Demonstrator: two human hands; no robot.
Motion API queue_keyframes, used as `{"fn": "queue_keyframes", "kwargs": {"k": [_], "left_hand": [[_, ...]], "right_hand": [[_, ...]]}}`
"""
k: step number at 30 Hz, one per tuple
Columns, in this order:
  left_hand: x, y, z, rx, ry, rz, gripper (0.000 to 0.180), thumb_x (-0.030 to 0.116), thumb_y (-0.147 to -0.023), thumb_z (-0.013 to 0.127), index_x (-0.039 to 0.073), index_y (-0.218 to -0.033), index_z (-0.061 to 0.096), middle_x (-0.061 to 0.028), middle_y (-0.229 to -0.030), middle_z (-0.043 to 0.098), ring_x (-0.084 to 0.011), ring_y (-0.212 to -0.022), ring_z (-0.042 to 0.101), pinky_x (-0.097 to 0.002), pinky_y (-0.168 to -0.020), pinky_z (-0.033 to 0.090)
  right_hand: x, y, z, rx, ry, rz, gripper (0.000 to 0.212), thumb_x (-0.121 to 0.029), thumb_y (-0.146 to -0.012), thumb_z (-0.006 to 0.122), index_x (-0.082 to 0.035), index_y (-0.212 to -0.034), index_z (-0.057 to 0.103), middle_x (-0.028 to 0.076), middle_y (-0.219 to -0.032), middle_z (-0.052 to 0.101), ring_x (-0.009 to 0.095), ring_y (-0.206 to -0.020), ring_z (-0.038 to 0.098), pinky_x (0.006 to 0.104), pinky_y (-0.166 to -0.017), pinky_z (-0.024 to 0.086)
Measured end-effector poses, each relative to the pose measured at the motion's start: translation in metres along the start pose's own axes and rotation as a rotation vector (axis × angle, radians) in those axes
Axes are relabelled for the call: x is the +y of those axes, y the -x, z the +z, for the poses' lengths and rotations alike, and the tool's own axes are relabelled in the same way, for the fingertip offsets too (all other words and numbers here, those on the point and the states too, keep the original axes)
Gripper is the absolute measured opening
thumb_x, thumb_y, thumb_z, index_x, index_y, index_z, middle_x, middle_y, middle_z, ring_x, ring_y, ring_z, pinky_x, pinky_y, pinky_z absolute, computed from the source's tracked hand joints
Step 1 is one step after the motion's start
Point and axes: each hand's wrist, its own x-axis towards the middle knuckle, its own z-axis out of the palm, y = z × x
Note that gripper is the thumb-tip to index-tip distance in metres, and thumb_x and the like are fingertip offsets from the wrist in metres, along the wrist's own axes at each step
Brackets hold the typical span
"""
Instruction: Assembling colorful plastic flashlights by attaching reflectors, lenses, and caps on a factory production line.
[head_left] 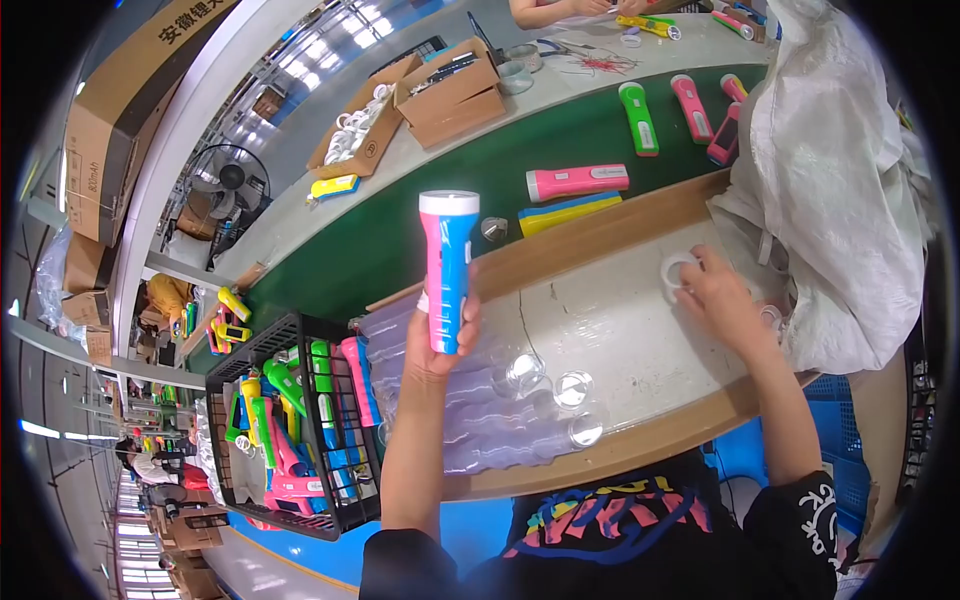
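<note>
My left hand [440, 338] is wrapped round the lower body of a flashlight [449, 270], held upright over the tray. The flashlight is pink on one side and blue on the other, with a white ring at its wide top. At the right of the tray, my right hand [722, 297] has its fingers closed on the edge of a white ring [677, 274]. Rows of clear, purple-tinted stacked plastic pieces [470, 425] lie beside my left forearm. A clear round piece [573, 388] is at their right ends.
A brown-edged tray [620, 425] spans the bench before me. On its left stands a black crate [325, 440] of colourful flashlights. A white sack [830, 190] bulges at right. Beyond lie a green flashlight [638, 120], a pink flashlight [577, 182] and a carton of white rings [355, 135].
</note>
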Motion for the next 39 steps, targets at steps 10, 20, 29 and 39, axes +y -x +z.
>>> {"fn": "queue_keyframes", "kwargs": {"k": [10,20,29,39], "left_hand": [[0.035,-0.035,0.001,0.410,-0.437,0.289,0.043,0.035,-0.095,0.045,0.002,-0.123,0.045,-0.0149,-0.106,0.061,-0.0222,-0.084,0.063,-0.0324,-0.071,0.055],[-0.115,0.017,0.056,-0.058,-2.393,0.030,0.032,0.014,-0.066,0.068,0.001,-0.092,0.056,-0.0148,-0.076,0.059,-0.0334,-0.080,0.059,-0.0413,-0.069,0.047],[-0.076,-0.003,0.051,0.128,-1.692,0.127,0.013,0.001,-0.071,0.064,0.008,-0.082,0.068,-0.0086,-0.071,0.062,-0.0206,-0.065,0.058,-0.0314,-0.057,0.045],[-0.062,-0.090,0.086,0.346,-1.446,0.180,0.015,0.010,-0.081,0.065,0.001,-0.093,0.065,-0.0052,-0.074,0.060,-0.0114,-0.057,0.056,-0.0252,-0.053,0.045]], "right_hand": [[-0.070,-0.022,0.017,0.107,-0.410,-0.203,0.030,-0.011,-0.070,0.074,-0.001,-0.081,0.047,0.021,-0.113,0.053,0.038,-0.105,0.050,0.0414,-0.085,0.043],[-0.070,-0.019,0.047,0.243,-0.524,-0.284,0.055,-0.005,-0.069,0.073,-0.003,-0.118,0.047,0.017,-0.119,0.052,0.034,-0.108,0.050,0.0373,-0.086,0.045],[-0.061,-0.012,0.042,0.252,-0.461,-0.231,0.057,-0.008,-0.070,0.072,0.000,-0.119,0.045,0.019,-0.117,0.050,0.037,-0.106,0.050,0.0398,-0.087,0.044],[-0.061,-0.017,0.031,0.213,-0.683,-0.180,0.066,-0.005,-0.071,0.071,-0.001,-0.128,0.038,0.017,-0.113,0.047,0.028,-0.090,0.055,0.0345,-0.078,0.047]]}}
